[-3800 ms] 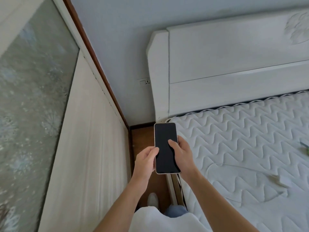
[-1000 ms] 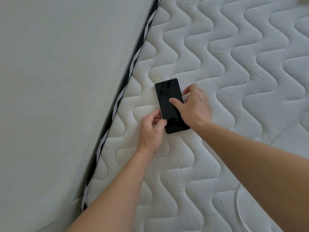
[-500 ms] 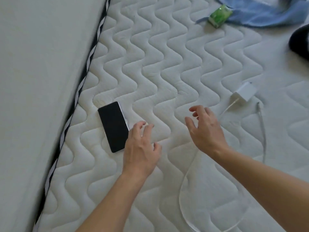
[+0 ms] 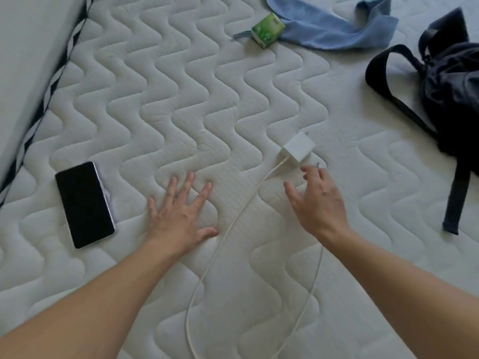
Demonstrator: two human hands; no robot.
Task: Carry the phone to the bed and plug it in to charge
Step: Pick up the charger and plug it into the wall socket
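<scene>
The black-screened slim phone (image 4: 84, 204) lies face-up on the white quilted mattress (image 4: 181, 99). The left hand (image 4: 178, 216) rests flat, fingers spread, holding nothing. The right hand (image 4: 317, 203) hovers open and empty beside the white square charger plug (image 4: 298, 149).

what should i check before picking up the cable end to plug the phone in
1. phone set down on the mattress, screen up: ok
2. left hand empty, flat on the mattress: ok
3. right hand open and empty, reaching near the charger brick: ok
4. cable attached to the brick: ok
5. free cable end located, apparently by the right fingertips: cannot tell
6. brick plugged into a wall socket: not ok, it lies loose on the mattress
</scene>
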